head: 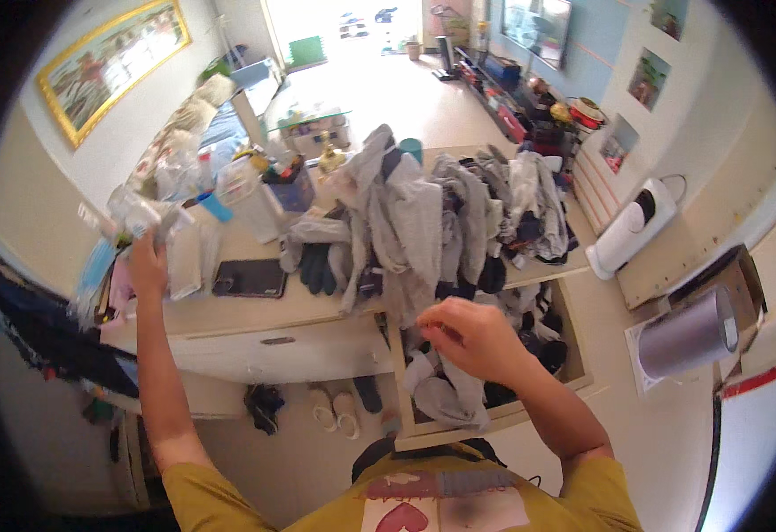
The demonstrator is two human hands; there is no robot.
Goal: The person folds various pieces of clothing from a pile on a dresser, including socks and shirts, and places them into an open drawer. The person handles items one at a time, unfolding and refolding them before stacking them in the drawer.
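My left hand reaches to the left end of the cabinet top, its fingertips against clear plastic packaging; whether they grip it is unclear. A black smartphone lies right of that hand. My right hand is over an open drawer, fingers curled, and I cannot tell if anything is between them. Grey and dark clothes fill the drawer. Behind it, a heap of grey clothes covers the cabinet top, with one piece hanging over the front edge. A dark knit glove sits at the heap's left side.
A blue bin of small items and a teal cup stand farther back. A closed drawer is left of the open one. White slippers lie on the floor. To the right are a white appliance and a purple cylinder.
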